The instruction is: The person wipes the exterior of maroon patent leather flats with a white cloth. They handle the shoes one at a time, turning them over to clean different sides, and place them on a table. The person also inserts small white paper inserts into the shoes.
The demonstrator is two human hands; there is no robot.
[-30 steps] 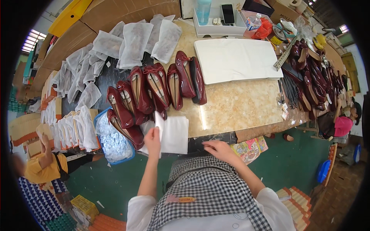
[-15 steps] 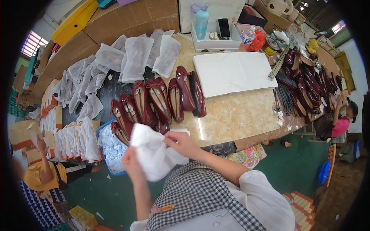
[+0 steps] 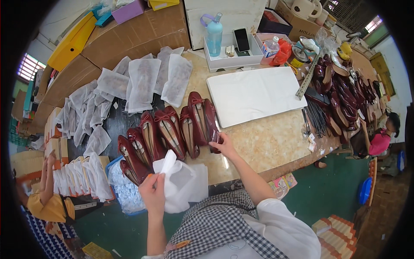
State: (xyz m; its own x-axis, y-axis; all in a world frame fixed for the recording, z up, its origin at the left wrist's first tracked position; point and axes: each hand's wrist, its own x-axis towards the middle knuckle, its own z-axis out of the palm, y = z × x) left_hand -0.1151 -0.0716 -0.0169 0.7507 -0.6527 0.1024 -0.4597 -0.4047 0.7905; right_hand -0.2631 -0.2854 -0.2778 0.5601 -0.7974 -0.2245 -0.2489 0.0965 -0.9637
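A white, thin fabric shoe bag (image 3: 183,185) hangs from my left hand (image 3: 153,191), whose fingers pinch its upper edge. The bag looks loose and its mouth is partly spread. My right hand (image 3: 224,146) has its thumb and fingers on the heel end of a glossy burgundy flat shoe (image 3: 211,116), the rightmost of a row standing on the table. That shoe leans on its side against its neighbour. Left of it, several burgundy ballet flats (image 3: 166,129) with small bows stand side by side, with supports inside them.
Filled white bags (image 3: 144,80) lie at the back left. A white stack of sheets (image 3: 256,95) covers the table's middle. A blue basket (image 3: 113,172) of crumpled plastic stands left. More burgundy shoes (image 3: 340,95) pile up at right. Co-workers sit at far left and far right.
My right hand has let go of the bag and moved up and right to the rightmost shoe. My left hand keeps the bag, now lower.
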